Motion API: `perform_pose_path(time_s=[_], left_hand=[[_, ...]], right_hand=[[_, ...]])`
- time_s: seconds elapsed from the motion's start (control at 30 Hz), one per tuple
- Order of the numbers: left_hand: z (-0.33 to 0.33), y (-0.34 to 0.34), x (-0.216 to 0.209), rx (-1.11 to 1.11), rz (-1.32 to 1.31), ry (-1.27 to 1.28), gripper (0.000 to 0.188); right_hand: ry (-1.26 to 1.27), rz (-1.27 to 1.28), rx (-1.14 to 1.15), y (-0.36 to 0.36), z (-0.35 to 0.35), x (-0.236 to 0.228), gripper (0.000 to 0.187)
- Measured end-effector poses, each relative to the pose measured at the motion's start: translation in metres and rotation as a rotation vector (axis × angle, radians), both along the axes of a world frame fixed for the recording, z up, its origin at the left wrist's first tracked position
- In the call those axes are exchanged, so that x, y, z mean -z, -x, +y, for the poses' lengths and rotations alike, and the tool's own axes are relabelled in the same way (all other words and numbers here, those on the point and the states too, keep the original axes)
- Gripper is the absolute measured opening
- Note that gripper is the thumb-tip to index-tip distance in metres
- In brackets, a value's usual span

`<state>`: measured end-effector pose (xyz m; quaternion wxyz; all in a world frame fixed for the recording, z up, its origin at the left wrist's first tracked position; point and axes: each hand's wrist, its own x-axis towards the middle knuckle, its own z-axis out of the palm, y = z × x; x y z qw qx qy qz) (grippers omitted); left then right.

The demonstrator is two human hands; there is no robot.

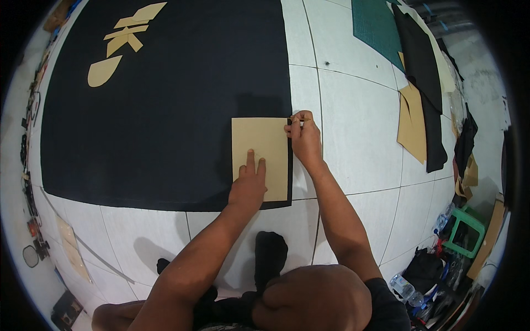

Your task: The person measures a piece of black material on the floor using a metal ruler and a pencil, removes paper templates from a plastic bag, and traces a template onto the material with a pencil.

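head: left grip [248, 187] spread on card [248, 132], right grip [306, 138] pinching stick [304, 119] at edge [286, 157], open tiles [356, 143] alongside

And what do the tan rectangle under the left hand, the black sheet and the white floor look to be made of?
Tan rectangle: probably stiff card, matt, judging by its crisp edges and flat lie.
Black sheet: likely fabric, though thin synthetic leather is possible; it looks dull and even, with a wavy edge.
White floor: apparently ceramic tile, smooth-looking, with thin joint lines.
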<state>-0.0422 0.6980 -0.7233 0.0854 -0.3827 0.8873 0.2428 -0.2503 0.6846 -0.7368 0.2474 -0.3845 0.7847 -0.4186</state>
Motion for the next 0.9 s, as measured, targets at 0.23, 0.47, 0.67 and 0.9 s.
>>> perform_pose_path(time_s=[0.23, 0.47, 0.67, 0.9], left_hand=[[-0.001, -0.004, 0.004, 0.131, -0.075, 0.114, 0.082], [0.004, 0.006, -0.005, 0.062, -0.041, -0.017, 0.082], [-0.011, -0.044, 0.088, 0.397, -0.108, 0.601, 0.08], [-0.007, -0.005, 0.026, 0.23, 0.015, 0.105, 0.076]], right_hand=[[0.027, 0.0, 0.007, -0.003, 0.002, 0.003, 0.015], [-0.085, 0.39, -0.181, -0.004, 0.019, -0.005, 0.02], [-0.203, 0.287, -0.334, -0.054, 0.066, -0.023, 0.012], [-0.23, 0.288, -0.365, -0.08, 0.168, -0.028, 0.016]])
